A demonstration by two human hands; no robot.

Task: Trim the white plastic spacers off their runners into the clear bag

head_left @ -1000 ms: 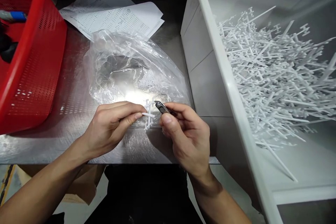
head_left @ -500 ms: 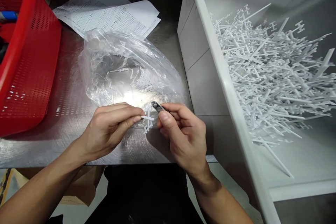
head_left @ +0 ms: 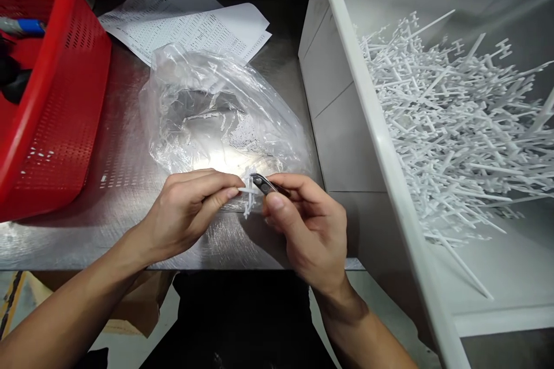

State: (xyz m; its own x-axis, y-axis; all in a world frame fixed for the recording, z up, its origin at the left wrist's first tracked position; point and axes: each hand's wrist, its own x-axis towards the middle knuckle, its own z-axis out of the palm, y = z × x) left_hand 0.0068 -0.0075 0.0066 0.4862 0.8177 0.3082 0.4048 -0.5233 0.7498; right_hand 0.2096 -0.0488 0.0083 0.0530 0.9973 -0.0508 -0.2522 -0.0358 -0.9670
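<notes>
Between the left hand's (head_left: 186, 210) pinched fingertips (head_left: 232, 191), a white branched piece's (head_left: 250, 191) stem, beside clippers (head_left: 265, 185) in the right hand's (head_left: 307, 222) grip.

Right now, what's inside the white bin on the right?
A heap of thin white pieces lies in the white bin; the upper ones cover whatever is beneath, so that can't be seen.

basket (head_left: 84, 98): red, rows of small holes | paper (head_left: 194, 29): white, dark printed rows | bag (head_left: 272, 112): colourless | plastic piece (head_left: 250, 199): white | clippers (head_left: 263, 184): dark, silvery edge | desk (head_left: 229, 248): silver-grey, fine scratches | clothing (head_left: 234, 323): black | cardboard (head_left: 141, 308): brown
</notes>
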